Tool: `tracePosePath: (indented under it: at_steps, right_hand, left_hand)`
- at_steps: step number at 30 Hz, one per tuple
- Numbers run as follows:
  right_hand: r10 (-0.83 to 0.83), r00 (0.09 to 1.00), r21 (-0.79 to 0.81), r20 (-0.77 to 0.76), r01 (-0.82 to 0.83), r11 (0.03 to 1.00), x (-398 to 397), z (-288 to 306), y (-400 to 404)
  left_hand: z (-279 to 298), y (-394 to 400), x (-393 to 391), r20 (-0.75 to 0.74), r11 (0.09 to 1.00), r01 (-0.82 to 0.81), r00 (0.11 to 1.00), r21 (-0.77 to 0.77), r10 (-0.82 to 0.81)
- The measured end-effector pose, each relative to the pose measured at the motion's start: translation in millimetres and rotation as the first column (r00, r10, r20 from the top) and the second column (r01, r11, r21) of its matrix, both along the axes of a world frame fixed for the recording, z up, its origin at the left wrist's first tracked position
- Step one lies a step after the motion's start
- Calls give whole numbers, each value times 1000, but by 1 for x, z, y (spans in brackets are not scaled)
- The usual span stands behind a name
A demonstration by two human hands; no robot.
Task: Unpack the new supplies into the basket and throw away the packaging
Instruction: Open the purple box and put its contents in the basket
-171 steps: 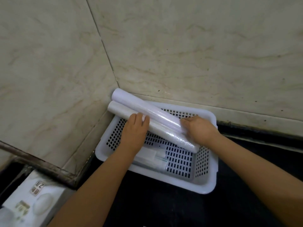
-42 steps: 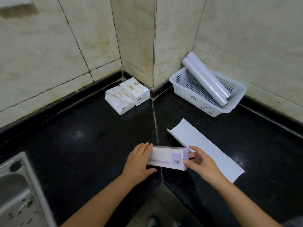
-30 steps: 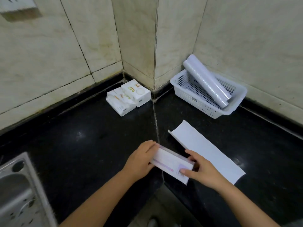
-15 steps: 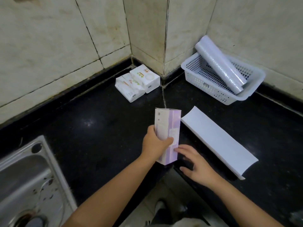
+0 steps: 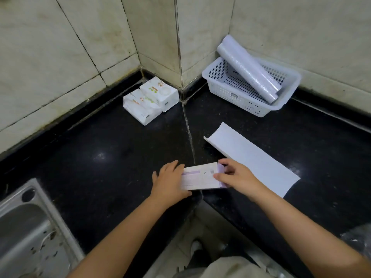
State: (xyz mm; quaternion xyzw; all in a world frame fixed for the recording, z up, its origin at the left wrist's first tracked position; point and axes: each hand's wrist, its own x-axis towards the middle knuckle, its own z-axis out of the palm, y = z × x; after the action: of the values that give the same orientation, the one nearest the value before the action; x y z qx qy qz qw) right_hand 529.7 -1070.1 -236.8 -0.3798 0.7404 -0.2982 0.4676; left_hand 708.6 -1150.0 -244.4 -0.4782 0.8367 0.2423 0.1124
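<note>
Together, two rolls (image 5: 249, 68), one box (image 5: 200, 177)

A box (image 5: 200, 178) lies on the counter (image 5: 100, 157) near its front edge, the left hand (image 5: 170, 182) at its left end, the right hand (image 5: 236, 177) at its right. Right of it lies a flat sheet (image 5: 251, 157). Behind, in the corner — two packs (image 5: 150, 99); further right, a basket (image 5: 241, 101) with rolls (image 5: 249, 67) propped in it. A sink (image 5: 26, 227) sits far left.
</note>
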Motion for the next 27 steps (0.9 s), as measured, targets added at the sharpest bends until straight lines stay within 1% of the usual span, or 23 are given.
tracePosePath:
  at_steps: [2, 5, 7, 10, 12, 13, 14, 15, 16, 17, 18, 19, 20, 21, 22, 23, 25, 26, 27]
  right_hand:
    - [-12, 999, 15, 34, 11, 1000, 0, -2, 4]
    - [49, 998, 10, 30, -49, 999, -1, -1, 10]
    - [47, 994, -27, 95, -44, 999, -2, 1, 14]
    - [-54, 962, -33, 267, 65, 997, -9, 4, 18]
    - [-174, 891, 6, 420, 189, 982, -16, 5, 18]
    - [-232, 864, 38, 448, 241, 970, -18, 6, 19]
    - [-262, 895, 46, 362, 263, 964, -20, 5, 20]
    - [-248, 958, 35, 148, 245, 969, -21, 2, 23]
    - [-199, 972, 5, -128, 201, 980, -20, 0, 26]
    - [-164, 917, -75, -363, 147, 986, -18, 0, 28]
    - [-156, 833, -196, -531, 59, 979, -13, 3, 30]
    - [-156, 749, -317, -644, -76, 945, -9, 5, 32]
    - [-158, 667, -401, -728, -227, 887, -4, 7, 33]
    - [-143, 596, -416, -790, -350, 839, 1, 9, 35]
    - [-101, 545, -386, -832, -440, 811, 5, 13, 34]
    - [-52, 495, -332, -867, -498, 801, 10, 17, 33]
    - [74, 408, -177, -910, -544, 821, 21, 23, 28]
    - [118, 383, -124, -916, -552, 825, 25, 24, 27]
    - [153, 380, -94, -912, -558, 825, 27, 26, 26]
  left_hand:
    - [0, -2, 2, 2, 1000, 16, 1000, 25, -16]
    - [4, -4, 3, -5, 989, 135, 991, 51, -135]
    - [7, -9, 5, -7, 984, 168, 986, 61, -168]
    - [8, -15, 14, -62, 986, 148, 988, 81, -143]
    - [7, -17, 21, -113, 990, 115, 988, 86, -105]
    - [5, -18, 23, -131, 992, 100, 987, 77, -89]
    - [4, -18, 25, -143, 994, 85, 987, 66, -75]
    - [2, -18, 27, -154, 996, 74, 986, 57, -65]
    - [0, -17, 28, -161, 996, 67, 985, 52, -57]
    - [-2, -16, 28, -167, 997, 62, 985, 53, -52]
    - [-3, -15, 29, -174, 997, 59, 983, 53, -49]
    - [-5, -14, 30, -184, 997, 56, 982, 48, -46]
    - [-6, -13, 30, -193, 998, 53, 980, 37, -45]
    - [-7, -12, 31, -197, 998, 50, 979, 25, -44]
    - [-7, -11, 31, -195, 999, 49, 980, 15, -45]
    - [-7, -10, 31, -191, 999, 50, 980, 6, -48]
    - [-7, -8, 30, -183, 998, 55, 982, -6, -55]
    - [-8, -8, 30, -183, 998, 57, 981, -8, -58]
    - [-8, -7, 30, -182, 998, 58, 982, -10, -59]
